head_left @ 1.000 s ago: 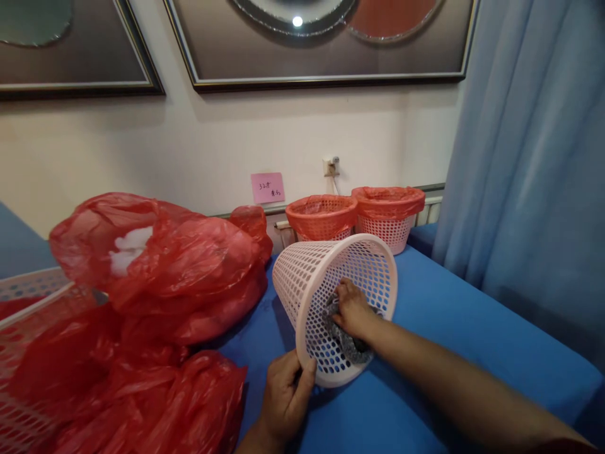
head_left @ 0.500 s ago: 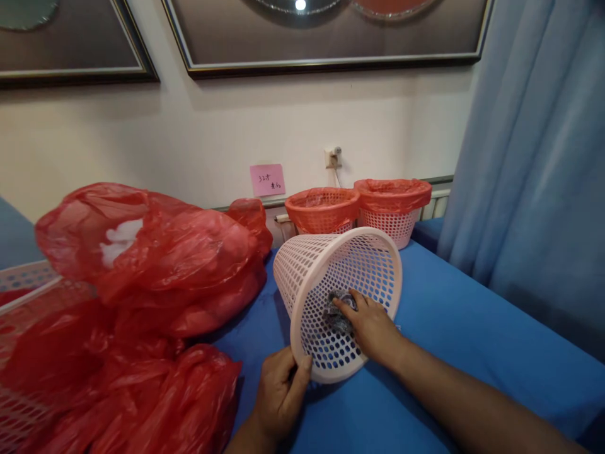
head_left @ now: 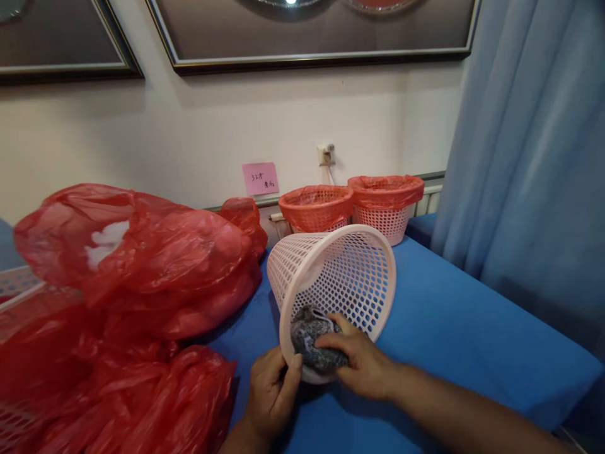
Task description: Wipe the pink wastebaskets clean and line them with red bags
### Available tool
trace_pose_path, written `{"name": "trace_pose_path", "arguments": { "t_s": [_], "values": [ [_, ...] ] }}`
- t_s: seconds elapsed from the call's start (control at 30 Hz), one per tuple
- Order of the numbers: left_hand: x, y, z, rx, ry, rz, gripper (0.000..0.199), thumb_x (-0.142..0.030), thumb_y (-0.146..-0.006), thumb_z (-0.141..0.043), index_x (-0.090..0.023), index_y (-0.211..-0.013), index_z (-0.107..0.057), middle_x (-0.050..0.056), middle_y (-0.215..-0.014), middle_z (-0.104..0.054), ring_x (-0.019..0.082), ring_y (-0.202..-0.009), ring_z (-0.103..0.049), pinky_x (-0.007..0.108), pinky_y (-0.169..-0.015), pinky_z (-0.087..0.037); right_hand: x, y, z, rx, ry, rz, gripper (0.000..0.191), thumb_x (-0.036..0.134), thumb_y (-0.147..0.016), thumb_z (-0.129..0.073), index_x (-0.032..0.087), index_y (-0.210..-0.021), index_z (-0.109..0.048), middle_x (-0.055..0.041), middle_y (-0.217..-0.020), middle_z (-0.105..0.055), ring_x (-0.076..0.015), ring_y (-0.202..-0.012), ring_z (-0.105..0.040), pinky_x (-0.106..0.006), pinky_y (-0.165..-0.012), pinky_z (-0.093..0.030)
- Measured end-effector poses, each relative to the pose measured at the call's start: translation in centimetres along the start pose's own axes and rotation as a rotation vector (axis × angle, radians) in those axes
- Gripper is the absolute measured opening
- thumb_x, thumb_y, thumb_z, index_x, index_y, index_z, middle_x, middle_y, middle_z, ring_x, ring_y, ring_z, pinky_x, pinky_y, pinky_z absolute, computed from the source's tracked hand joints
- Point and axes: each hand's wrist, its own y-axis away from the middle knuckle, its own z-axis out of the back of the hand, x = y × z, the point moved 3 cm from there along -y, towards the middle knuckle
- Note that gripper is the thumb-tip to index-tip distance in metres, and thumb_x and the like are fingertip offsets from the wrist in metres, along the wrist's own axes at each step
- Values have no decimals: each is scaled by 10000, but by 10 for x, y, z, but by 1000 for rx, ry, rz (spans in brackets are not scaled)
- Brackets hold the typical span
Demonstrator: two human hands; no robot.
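A pale pink perforated plastic basket point(head_left: 286, 258) lies tipped on its side, its round mouth facing me. My left hand point(head_left: 271, 391) grips the lower left of its rim, thumb on the outer edge. In my right hand point(head_left: 354, 353) is a crumpled dark grey cloth point(head_left: 316, 340), pressed against the inside of the basket near the lower rim. The fingers of that hand are closed on the cloth and partly hidden by it.
Red plastic bags point(head_left: 189, 271) heap up at the left, partly over another basket. Two baskets lined with red bags point(head_left: 385, 202) stand at the back. A blue-covered table point(head_left: 454, 315) lies beneath, with a blue curtain point(head_left: 524, 157) at the right.
My right hand has drawn the cloth from deeper inside the basket down and left toward the lower rim. My left hand keeps its grip on the rim.
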Motion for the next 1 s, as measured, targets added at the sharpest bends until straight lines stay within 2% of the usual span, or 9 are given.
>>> {"name": "trace_pose_path", "arguments": {
  "t_s": [0.17, 0.27, 0.33, 0.43, 0.57, 0.73, 0.8, 0.87, 1.0],
  "values": [
    [-5, -2, -6, 25, -14, -10, 364, -211, -1019, -533, -190, -658, -579, -36, -565, -552, 94, -481, -521, 197, -490, -380, -40, 7, 55, -110, 594, -268, 416, 59, -863, -552, 237, -1156, -789, -130, -1495, -601, -317, -1249, -644, -450, -1059, -530],
    [-8, -3, -12, 67, -3, -15, 382, -243, -1023, -523, -196, -646, -565, -33, -558, -550, 97, -472, -513, 204, -489, -379, -52, 8, 87, -290, 867, -347, 447, 84, -971, -465, 255, -1254, -767, -167, -1565, -547, -353, -1233, -631, -497, -998, -528],
    [-8, -3, -14, 82, 2, -6, 389, -249, -1028, -510, -198, -647, -570, -26, -558, -557, 101, -472, -512, 209, -490, -381, -53, 6, 92, -355, 938, -363, 474, 90, -986, -459, 286, -1310, -744, -169, -1585, -530, -366, -1234, -623, -530, -994, -512],
    [-8, -2, -14, 84, 4, 11, 404, -254, -1034, -498, -198, -642, -579, -18, -557, -570, 104, -468, -501, 215, -496, -387, -45, 5, 69, -277, 860, -331, 465, 65, -941, -516, 285, -1269, -762, -157, -1565, -552, -365, -1282, -606, -546, -1056, -490],
    [-4, 0, -11, 65, 3, 35, 397, -267, -1043, -493, -191, -674, -616, -7, -595, -611, 113, -492, -520, 222, -521, -417, -20, 9, 16, -126, 416, -258, 552, 17, -770, -614, 288, -1224, -768, -108, -1483, -596, -314, -1279, -625, -485, -1125, -496],
    [0, 2, -9, 49, 11, 41, 418, -317, -1068, -467, -184, -718, -653, 5, -620, -638, 124, -515, -554, 224, -518, -432, 28, -2, -8, -262, -427, -231, 566, 137, -805, -598, 310, -1335, -694, -56, -1307, -682, -256, -1177, -685, -441, -1047, -583],
    [0, 2, -7, 30, 6, 35, 437, -321, -1075, -453, -183, -709, -646, 8, -609, -636, 125, -513, -556, 222, -504, -422, 37, -7, -10, -293, -561, -206, 564, 197, -830, -619, 341, -1373, -668, -43, -1331, -686, -264, -1164, -691, -466, -1021, -602],
    [-1, 2, -4, 8, -7, 27, 436, -309, -1075, -454, -181, -704, -643, 5, -598, -627, 124, -511, -557, 221, -499, -413, 35, -6, -10, -268, -460, -141, 568, 162, -766, -667, 370, -1292, -720, -27, -1365, -670, -278, -1193, -679, -475, -1044, -591],
    [-4, 1, 0, -4, -25, 3, 404, -254, -1060, -475, -187, -684, -610, -11, -599, -603, 116, -523, -564, 215, -512, -406, -3, 8, 11, -82, 223, -91, 371, 81, -812, -635, 303, -1045, -820, -76, -1398, -662, -334, -1242, -641, -522, -1084, -544]
  ]
}}
